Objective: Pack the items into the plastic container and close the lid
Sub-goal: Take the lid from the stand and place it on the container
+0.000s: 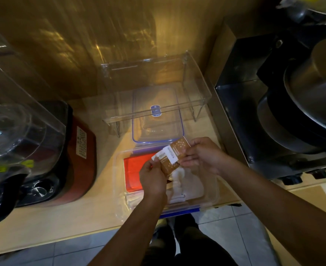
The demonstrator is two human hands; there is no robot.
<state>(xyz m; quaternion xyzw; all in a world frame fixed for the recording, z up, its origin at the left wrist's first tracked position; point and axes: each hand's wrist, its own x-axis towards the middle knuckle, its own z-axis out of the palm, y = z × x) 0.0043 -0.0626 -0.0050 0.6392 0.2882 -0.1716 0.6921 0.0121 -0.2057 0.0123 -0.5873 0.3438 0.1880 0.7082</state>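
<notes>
A clear plastic container with blue clips stands at the counter's front edge. Inside lie a red flat packet on the left and white cloth-like items on the right. Over the container, my left hand grips a brown and white sachet and my right hand grips another brown and white sachet; the two sachets overlap. The container's clear lid with blue rim lies flat just behind it, partly under an acrylic stand.
A clear acrylic stand rises behind the lid. A red and black appliance and a clear blender cover stand at left. A black metal machine with steel pots fills the right. Tiled floor lies below the counter edge.
</notes>
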